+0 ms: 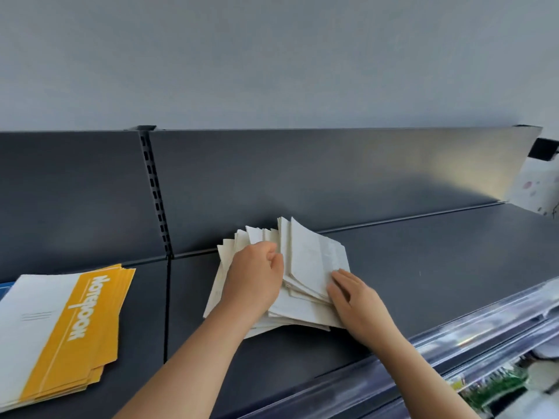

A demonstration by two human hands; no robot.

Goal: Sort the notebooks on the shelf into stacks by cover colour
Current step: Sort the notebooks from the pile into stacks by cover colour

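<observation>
Yellow stack (pixel 69 328) being seen at near left of shelf (pixel 423 267). Left hand (pixel 257 273), fingers curled together, being clamped on fanned edges of pale notebooks (pixel 308 261) at shelf centre. Notebooks being judged thin, light, floppy, slippery; spine edges being favoured for grip. Right hand (pixel 357 300), fingers nearly straight, being rested on their near right edge.

Wall (pixel 272 55): plain pale grey, fills the upper view.
Back panel (pixel 332 176): dark grey sheet metal in two sections, glare at the right end.
Slotted upright (pixel 154 189): black, between the sections.
Black bracket (pixel 543 149): beside the panel's top right corner.
Clear plastic label strip (pixel 453 343): lower right, running diagonally.
Packaged goods (pixel 496 388): green and white, blurred, below the strip.
</observation>
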